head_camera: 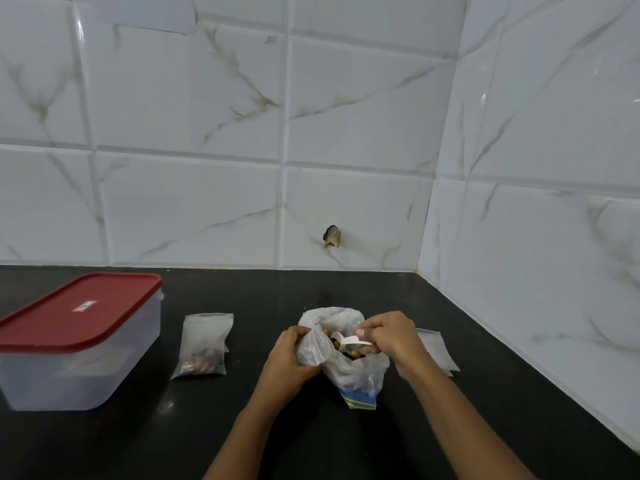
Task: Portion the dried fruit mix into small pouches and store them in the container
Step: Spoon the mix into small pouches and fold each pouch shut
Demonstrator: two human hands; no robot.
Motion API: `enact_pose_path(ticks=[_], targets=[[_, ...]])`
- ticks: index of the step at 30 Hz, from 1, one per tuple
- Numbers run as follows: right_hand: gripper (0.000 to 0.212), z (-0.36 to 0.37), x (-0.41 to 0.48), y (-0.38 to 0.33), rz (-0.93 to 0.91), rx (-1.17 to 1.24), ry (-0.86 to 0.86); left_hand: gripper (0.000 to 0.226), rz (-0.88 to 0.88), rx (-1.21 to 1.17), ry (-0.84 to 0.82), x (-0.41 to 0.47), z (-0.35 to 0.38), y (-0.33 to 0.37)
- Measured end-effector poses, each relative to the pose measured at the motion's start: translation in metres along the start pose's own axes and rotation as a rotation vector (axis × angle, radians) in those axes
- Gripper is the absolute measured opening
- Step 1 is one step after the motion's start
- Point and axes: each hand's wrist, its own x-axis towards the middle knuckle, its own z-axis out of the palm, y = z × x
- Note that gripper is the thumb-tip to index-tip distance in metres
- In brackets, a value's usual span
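Curled round a pouch, the left hand is held against the bag, while a scoop is pinched by the right hand. The container is set, lidded, at the left of the surface, probably until portions are ready. The bag of mix is stood open between the hands; a filled pouch is laid near the container, spare pouches by the right wrist. The scoop is held over the bag's mouth, so spills would be caught.

- left hand curled up, fingers pinching the pouch by its edge
- right hand knuckles up, thumb and fingers gripping a spoon
- bare forearms angle in from the bottom, hands close together
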Motion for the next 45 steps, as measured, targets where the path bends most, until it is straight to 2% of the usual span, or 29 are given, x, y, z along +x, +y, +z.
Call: enact_pose_path(ticks=[6, 10, 14, 17, 19, 21, 24, 26, 36, 40, 43, 45], targets=[[0.018, -0.002, 0.008, 0.01, 0.226, 0.156, 0.026, 0.037, 0.003, 0.014, -0.002, 0.0, -0.001, 0.0], [0.013, -0.004, 0.012, 0.017, 0.348, 0.408, 0.014, 0.036, 0.02, 0.031, 0.003, 0.0, -0.001, 0.002], [0.016, -0.004, 0.011, 0.022, 0.325, 0.384, 0.018, 0.051, -0.005, 0.013, 0.01, 0.002, -0.001, 0.002], [0.013, -0.003, 0.007, 0.021, 0.111, 0.111, 0.02, 0.053, -0.011, 0.037, 0.0, 0.003, 0.0, 0.0], [0.013, -0.002, 0.006, 0.018, 0.049, 0.031, -0.023, 0.051, -0.003, 0.062, -0.011, 0.003, -0.001, 0.001], [0.012, -0.003, 0.008, 0.014, 0.126, 0.109, -0.021, 0.051, 0.003, 0.082, -0.015, 0.003, -0.001, 0.002], [0.016, -0.006, 0.007, 0.015, 0.292, 0.366, -0.01, 0.05, 0.009, 0.075, -0.019, 0.002, -0.001, 0.003], [0.017, -0.008, 0.003, 0.015, 0.327, 0.437, -0.013, 0.05, 0.007, 0.051, -0.015, 0.002, -0.001, 0.003], [0.02, -0.029, -0.017, 0.009, 0.195, 0.523, 0.005, 0.083, -0.014, -0.022, -0.013, 0.002, 0.002, -0.001], [0.017, -0.028, -0.026, -0.002, 0.051, 0.5, -0.045, 0.07, -0.022, -0.047, 0.001, 0.001, 0.001, 0.0], [0.019, -0.02, -0.036, -0.009, -0.086, 0.329, -0.05, 0.055, -0.02, -0.078, 0.011, 0.001, 0.0, 0.002], [0.023, -0.015, -0.043, -0.013, -0.185, 0.21, -0.03, 0.052, -0.004, -0.097, 0.022, 0.001, 0.0, 0.004]])
